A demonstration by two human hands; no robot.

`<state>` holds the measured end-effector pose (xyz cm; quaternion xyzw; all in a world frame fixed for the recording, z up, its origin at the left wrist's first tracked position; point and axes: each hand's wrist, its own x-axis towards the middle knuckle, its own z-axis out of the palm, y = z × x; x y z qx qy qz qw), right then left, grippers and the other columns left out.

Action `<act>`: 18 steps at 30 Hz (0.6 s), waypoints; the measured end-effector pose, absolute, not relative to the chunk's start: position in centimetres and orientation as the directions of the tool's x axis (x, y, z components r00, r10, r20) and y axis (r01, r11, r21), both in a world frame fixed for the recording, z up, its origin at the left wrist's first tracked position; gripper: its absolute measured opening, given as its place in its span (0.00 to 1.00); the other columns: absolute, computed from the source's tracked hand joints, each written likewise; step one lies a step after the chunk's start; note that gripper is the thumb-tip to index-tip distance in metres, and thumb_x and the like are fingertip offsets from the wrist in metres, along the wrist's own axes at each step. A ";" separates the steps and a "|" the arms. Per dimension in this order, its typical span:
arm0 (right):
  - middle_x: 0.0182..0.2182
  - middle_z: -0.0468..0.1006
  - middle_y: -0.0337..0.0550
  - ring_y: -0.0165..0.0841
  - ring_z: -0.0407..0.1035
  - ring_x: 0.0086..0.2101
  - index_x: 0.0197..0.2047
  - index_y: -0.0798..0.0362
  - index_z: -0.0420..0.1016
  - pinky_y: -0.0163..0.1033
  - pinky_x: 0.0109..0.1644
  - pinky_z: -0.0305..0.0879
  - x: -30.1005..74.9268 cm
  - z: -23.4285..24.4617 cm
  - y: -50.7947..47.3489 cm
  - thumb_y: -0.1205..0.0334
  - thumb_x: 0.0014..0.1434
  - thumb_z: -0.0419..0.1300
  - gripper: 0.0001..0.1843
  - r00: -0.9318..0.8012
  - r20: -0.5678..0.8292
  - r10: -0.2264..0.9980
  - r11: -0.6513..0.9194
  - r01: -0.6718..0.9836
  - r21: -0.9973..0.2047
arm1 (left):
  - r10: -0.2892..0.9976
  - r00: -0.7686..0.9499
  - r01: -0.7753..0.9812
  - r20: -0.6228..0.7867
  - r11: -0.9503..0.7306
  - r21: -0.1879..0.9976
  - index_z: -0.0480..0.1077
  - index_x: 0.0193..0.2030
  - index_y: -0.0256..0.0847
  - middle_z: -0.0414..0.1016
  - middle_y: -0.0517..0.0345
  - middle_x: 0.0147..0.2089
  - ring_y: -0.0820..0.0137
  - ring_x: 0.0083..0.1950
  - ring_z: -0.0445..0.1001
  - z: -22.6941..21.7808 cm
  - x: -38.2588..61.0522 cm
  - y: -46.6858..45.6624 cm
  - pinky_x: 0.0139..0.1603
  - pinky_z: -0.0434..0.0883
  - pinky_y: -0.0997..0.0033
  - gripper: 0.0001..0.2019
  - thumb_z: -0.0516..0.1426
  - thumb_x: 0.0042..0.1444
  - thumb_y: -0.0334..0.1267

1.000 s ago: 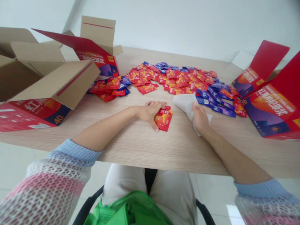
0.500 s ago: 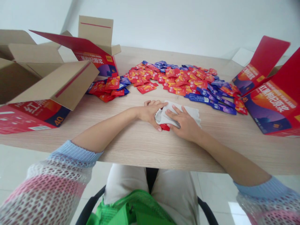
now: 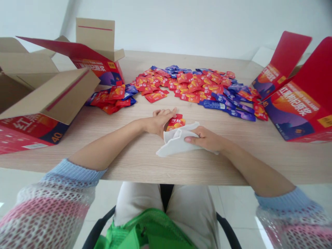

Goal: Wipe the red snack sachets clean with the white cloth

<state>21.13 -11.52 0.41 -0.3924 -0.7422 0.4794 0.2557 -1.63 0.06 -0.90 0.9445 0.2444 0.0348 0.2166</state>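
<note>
Cloth (image 3: 180, 142), pinched in the grip of my right hand (image 3: 207, 138), hides the lower part of the red sachet (image 3: 177, 121) at the frame's centre. My left hand (image 3: 157, 123) spreads wide along its left edge; with too light a press, cloth drag could skid the sachet across the tabletop (image 3: 145, 166).

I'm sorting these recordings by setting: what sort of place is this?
Probably a plain indoor workroom: a wood-grain table before a white wall, with open printed cartons at both sides and many red and blue sachets spread between them.
</note>
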 end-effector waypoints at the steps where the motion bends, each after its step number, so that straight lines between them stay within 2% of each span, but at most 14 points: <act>1: 0.22 0.75 0.37 0.29 0.67 0.21 0.29 0.54 0.76 0.35 0.25 0.60 21.4 0.1 -11.2 0.44 0.57 0.60 0.20 -0.503 -0.016 0.864 0.145 0.278 -0.950 | 0.476 0.879 0.444 -0.040 -0.784 0.433 0.29 0.74 0.44 0.57 0.44 0.63 0.45 0.64 0.52 -0.8 -1.7 0.0 0.64 0.39 0.44 0.66 0.65 0.34 0.59; 3: 0.23 0.75 0.38 0.30 0.67 0.22 0.30 0.54 0.75 0.35 0.24 0.61 22.0 -0.4 -10.3 0.42 0.57 0.59 0.22 -0.310 0.001 0.951 0.054 0.161 -0.985 | 0.477 0.878 0.442 -0.040 -0.776 0.450 0.35 0.74 0.46 0.55 0.44 0.66 0.43 0.66 0.49 -0.5 -1.8 0.0 0.64 0.38 0.45 0.64 0.65 0.35 0.61; 4: 0.24 0.76 0.39 0.32 0.69 0.23 0.32 0.54 0.74 0.36 0.25 0.63 22.5 -0.3 -9.7 0.41 0.57 0.59 0.22 -0.169 0.049 0.984 0.065 0.088 -0.994 | 0.477 0.878 0.443 -0.045 -0.773 0.455 0.38 0.73 0.45 0.53 0.43 0.67 0.42 0.67 0.47 -0.4 -1.8 -0.1 0.65 0.37 0.45 0.63 0.66 0.34 0.61; 6: 0.32 0.79 0.43 0.37 0.74 0.32 0.40 0.52 0.74 0.41 0.32 0.70 23.8 0.4 -8.6 0.43 0.58 0.58 0.20 0.105 0.191 0.976 0.193 -0.018 -0.981 | 0.486 0.872 0.458 -0.063 -0.761 0.459 0.40 0.73 0.43 0.50 0.40 0.69 0.40 0.68 0.44 -0.3 -1.7 -0.3 0.65 0.35 0.44 0.65 0.67 0.32 0.62; 9: 0.46 0.78 0.48 0.41 0.72 0.48 0.45 0.51 0.73 0.47 0.49 0.70 26.5 2.3 -7.2 0.48 0.60 0.57 0.17 0.368 0.413 0.833 0.449 -0.014 -0.893 | 0.507 0.859 0.471 -0.065 -0.737 0.484 0.28 0.73 0.39 0.50 0.36 0.69 0.39 0.69 0.41 -0.4 -1.6 -0.6 0.64 0.32 0.41 0.72 0.68 0.31 0.62; 12: 0.49 0.77 0.49 0.41 0.70 0.52 0.45 0.52 0.74 0.48 0.57 0.65 28.2 3.1 -7.0 0.53 0.61 0.57 0.14 0.537 0.522 0.662 0.583 0.068 -0.810 | 0.509 0.861 0.421 0.012 -0.725 0.545 0.10 0.69 0.36 0.57 0.38 0.65 0.44 0.68 0.47 -0.8 -1.6 -0.8 0.64 0.35 0.44 0.77 0.68 0.32 0.60; 13: 0.48 0.77 0.49 0.42 0.70 0.51 0.44 0.53 0.74 0.49 0.57 0.64 28.2 2.9 -7.1 0.53 0.62 0.56 0.14 0.570 0.531 0.627 0.582 0.110 -0.806 | 0.507 0.861 0.402 0.040 -0.726 0.558 0.06 0.66 0.36 0.60 0.39 0.63 0.46 0.67 0.50 -1.0 -1.5 -0.9 0.64 0.37 0.45 0.78 0.68 0.33 0.59; 15: 0.47 0.78 0.49 0.44 0.70 0.51 0.45 0.53 0.75 0.52 0.58 0.63 27.1 1.9 -7.8 0.51 0.63 0.55 0.16 0.546 0.542 0.639 0.503 0.236 -0.831 | 0.504 0.861 0.381 0.070 -0.730 0.567 0.02 0.63 0.35 0.61 0.41 0.61 0.47 0.65 0.53 -1.2 -1.5 -0.9 0.64 0.39 0.45 0.79 0.68 0.33 0.58; 16: 0.48 0.78 0.48 0.45 0.70 0.52 0.46 0.52 0.75 0.53 0.59 0.63 26.1 1.3 -8.3 0.49 0.64 0.53 0.18 0.487 0.543 0.684 0.429 0.333 -0.840 | 0.502 0.861 0.376 0.077 -0.733 0.567 0.01 0.62 0.35 0.61 0.41 0.61 0.46 0.65 0.54 -1.3 -1.5 -1.0 0.64 0.39 0.45 0.79 0.68 0.32 0.58; 18: 0.55 0.74 0.45 0.44 0.65 0.56 0.57 0.48 0.69 0.57 0.63 0.57 23.6 0.0 -9.1 0.47 0.66 0.49 0.23 0.241 0.527 0.815 0.348 0.524 -0.777 | 0.498 0.863 0.370 0.082 -0.735 0.568 0.00 0.62 0.36 0.60 0.41 0.61 0.45 0.65 0.53 -1.4 -1.5 -1.0 0.64 0.38 0.44 0.80 0.69 0.31 0.58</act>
